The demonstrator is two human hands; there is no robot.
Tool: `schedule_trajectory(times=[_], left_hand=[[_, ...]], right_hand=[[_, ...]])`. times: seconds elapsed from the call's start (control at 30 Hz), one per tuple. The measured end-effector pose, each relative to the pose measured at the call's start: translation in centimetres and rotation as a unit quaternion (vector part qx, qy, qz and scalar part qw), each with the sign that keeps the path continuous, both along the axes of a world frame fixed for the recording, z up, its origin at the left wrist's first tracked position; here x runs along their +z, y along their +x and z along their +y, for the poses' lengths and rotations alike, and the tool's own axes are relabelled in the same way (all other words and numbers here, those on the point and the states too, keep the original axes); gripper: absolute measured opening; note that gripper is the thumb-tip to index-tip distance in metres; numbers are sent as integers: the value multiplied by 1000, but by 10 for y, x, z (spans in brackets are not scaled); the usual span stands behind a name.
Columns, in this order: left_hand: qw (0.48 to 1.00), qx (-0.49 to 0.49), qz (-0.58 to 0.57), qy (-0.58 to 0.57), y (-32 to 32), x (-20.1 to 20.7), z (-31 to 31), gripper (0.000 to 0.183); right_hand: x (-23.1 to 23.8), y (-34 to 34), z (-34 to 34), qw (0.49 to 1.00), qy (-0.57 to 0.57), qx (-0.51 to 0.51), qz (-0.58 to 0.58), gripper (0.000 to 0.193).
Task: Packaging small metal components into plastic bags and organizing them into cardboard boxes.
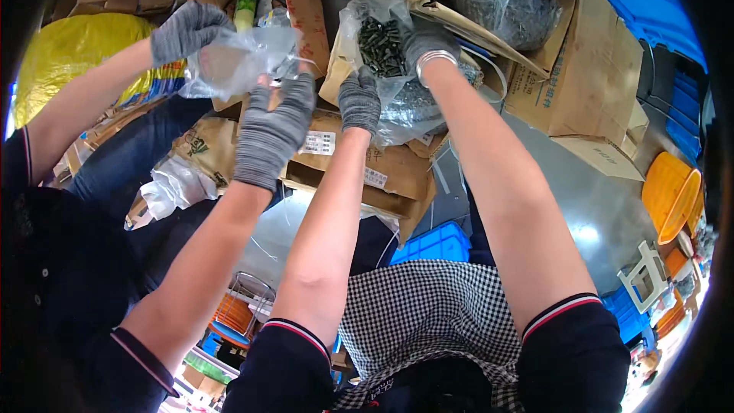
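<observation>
From the head view, both of the person's grey-gloved hands are up on a clear bag of dark screws (380, 44). The left hand (359, 99) is curled shut on the plastic under the load, apparently taking the weight. The right hand (430, 46) is closed on the bag's far side a little above it, likely keeping the mouth up so nothing spills. The bag hangs between the two hands, over flattened cardboard boxes (386, 172). To the left of the left hand, a co-worker's gloved hands (274, 128) pinch a second, nearly empty plastic bag (241, 61) stretched between them, as if holding it open.
</observation>
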State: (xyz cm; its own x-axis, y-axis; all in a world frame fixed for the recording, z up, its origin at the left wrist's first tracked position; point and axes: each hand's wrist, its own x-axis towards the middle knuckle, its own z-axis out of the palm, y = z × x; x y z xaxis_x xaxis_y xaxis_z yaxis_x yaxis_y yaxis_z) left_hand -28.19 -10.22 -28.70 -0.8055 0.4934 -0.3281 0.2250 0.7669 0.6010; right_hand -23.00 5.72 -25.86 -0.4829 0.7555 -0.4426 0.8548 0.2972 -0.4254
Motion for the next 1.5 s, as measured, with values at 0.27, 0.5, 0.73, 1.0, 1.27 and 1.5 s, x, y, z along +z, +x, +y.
schedule_trajectory(times=[0.27,0.5,0.73,1.0,1.27,1.5], left_hand=[[553,-774,305,-49,-29,129,32,32],[520,-732,73,-434,39,141,93,52],[612,-749,0,-253,55,212,36,61],[993,-71,53,72,89,219,-122,22],[994,9,-9,112,117,245,-123,20],[971,92,-205,87,141,284,-111,22]], right_hand=[[12,64,-4,954,-170,0,245,31],[67,109,-19,857,-335,-110,376,32],[133,131,-40,912,-203,32,355,34],[204,129,-76,891,-304,57,333,30],[249,131,-74,938,-124,260,191,27],[258,178,-87,835,-427,41,346,31]])
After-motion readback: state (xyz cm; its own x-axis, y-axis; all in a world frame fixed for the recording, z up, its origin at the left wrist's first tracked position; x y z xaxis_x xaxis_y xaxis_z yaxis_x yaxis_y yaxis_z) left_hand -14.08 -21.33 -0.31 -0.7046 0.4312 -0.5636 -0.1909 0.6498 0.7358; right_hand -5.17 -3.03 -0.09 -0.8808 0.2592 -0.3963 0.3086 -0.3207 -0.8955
